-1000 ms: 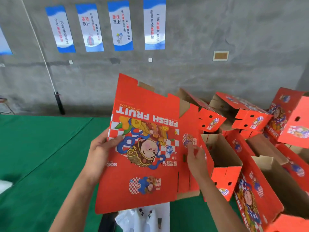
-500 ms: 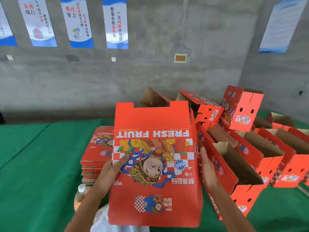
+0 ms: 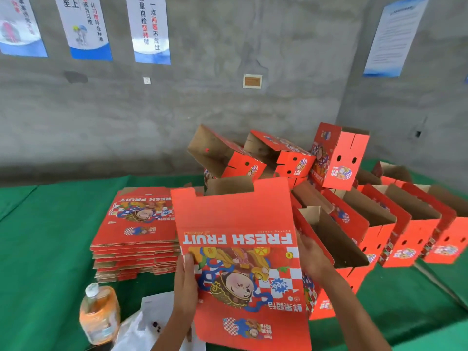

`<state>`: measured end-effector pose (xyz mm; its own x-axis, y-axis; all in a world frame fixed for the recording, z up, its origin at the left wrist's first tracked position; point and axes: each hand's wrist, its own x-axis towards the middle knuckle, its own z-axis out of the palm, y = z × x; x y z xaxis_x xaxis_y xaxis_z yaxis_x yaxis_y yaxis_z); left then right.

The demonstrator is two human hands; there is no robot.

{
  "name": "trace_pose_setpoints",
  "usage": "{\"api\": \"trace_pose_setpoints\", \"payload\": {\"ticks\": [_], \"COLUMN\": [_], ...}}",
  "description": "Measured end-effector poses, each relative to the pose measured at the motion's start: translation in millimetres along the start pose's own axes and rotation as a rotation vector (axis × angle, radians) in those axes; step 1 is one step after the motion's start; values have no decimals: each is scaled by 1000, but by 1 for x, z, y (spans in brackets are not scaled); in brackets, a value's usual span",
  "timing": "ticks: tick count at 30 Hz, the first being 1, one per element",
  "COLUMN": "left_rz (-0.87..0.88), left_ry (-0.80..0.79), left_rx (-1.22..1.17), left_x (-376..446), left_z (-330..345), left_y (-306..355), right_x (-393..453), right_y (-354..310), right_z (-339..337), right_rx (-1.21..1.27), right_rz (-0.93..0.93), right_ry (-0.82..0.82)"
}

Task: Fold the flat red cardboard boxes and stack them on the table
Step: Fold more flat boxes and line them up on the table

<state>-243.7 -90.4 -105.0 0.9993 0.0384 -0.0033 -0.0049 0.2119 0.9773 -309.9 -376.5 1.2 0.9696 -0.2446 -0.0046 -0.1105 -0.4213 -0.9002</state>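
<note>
Vs the earlier frames: view has swung right and down. The flat stack (image 3: 138, 224), out of view a second ago, now sits left of centre, and a bottle (image 3: 99, 314) of orange drink shows at lower left. Fewer posters (image 3: 149, 29) in view on the wall; a separate sheet (image 3: 395, 36) shows upper right. The held box (image 3: 240, 252) was skewed a second ago, with its top corner leaning left; now it is nearly square to the camera and lower over the surface (image 3: 45, 249).

Held box: still flat, printed face toward the camera, print upside down, "FRESH FRUIT" reading inverted. Long axis runs near to far, slightly tilted, notched flap end pointing away toward the wall, plain end toward the person. It is held in the air above the near edge of the surface, between the flat stack on the left and the folded boxes (image 3: 379, 224) on the right.

Left hand (image 3: 186, 287) grips the box's left edge, thumb on the printed face, fingers behind. Right hand (image 3: 310, 257) holds the right edge, thumb side visible, fingers hidden behind the card. Hands apart, one on each side.

Folded boxes lie in a loose heap behind and to the right, open tops showing brown insides. A white plastic bag (image 3: 141, 325) lies just beside the bottle.
</note>
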Motion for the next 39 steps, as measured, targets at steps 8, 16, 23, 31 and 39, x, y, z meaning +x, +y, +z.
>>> {"api": "trace_pose_setpoints", "payload": {"ticks": [8,16,23,31,39], "left_rz": [6,244,504,785,424], "left_ry": [3,-111,-462,-223,-133], "left_rx": [-30,278,699,1322,1478], "left_x": [-11,12,42,63,57], "left_z": [23,25,14,20,51], "left_y": [-11,9,22,43,32], "right_x": [18,36,63,79,58], "right_y": [41,70,73,90,102], "right_z": [-7,-6,-34,-48,-28], "right_rx": [399,481,193,-176,209], "right_rz": [151,182,114,68,-136], "right_ry": [-68,200,286,213,40]}}
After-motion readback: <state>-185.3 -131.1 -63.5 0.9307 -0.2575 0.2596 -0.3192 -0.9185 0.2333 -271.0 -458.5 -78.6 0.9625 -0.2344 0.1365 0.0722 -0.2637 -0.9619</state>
